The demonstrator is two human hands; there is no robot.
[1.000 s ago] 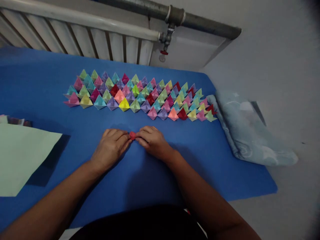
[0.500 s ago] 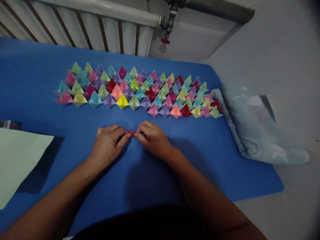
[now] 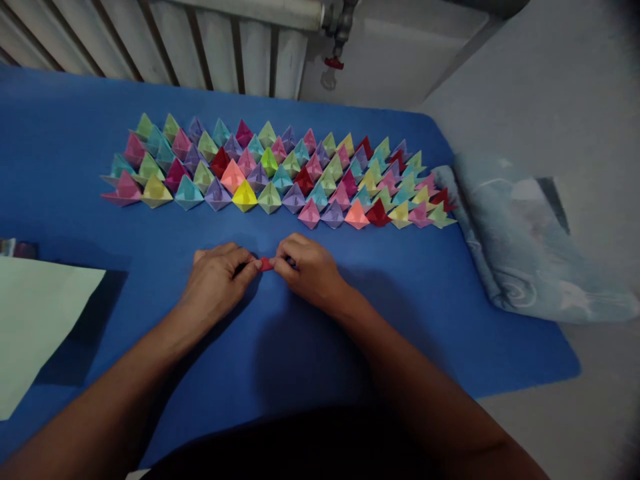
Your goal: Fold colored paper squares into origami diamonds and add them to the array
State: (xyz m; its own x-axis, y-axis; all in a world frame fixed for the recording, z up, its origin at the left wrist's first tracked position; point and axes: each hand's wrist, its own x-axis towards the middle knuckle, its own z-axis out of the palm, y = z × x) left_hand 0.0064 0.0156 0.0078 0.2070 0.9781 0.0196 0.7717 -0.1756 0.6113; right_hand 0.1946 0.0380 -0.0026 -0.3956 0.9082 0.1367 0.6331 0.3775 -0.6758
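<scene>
Between my two hands is a small piece of folded red paper (image 3: 266,265), mostly hidden by the fingers. My left hand (image 3: 217,272) pinches its left end between thumb and fingers. At the other end, my right hand (image 3: 307,270) grips it with thumb and forefinger. Both hands are low over the blue tabletop (image 3: 210,413). Just beyond them stand several rows of folded paper boats (image 3: 270,198) in many colours, packed side by side.
A pale green sheet of paper (image 3: 40,327) lies at the left, with a small, partly hidden object (image 3: 23,250) behind it. On the right is a folded grey-blue cloth (image 3: 530,253). A white radiator (image 3: 215,53) and a pipe valve with a red handle (image 3: 334,63) are behind the table.
The view has shifted slightly, so the boats sit a little higher in the picture. Both hands keep their pinch on the red paper, with slightly more of it showing.
</scene>
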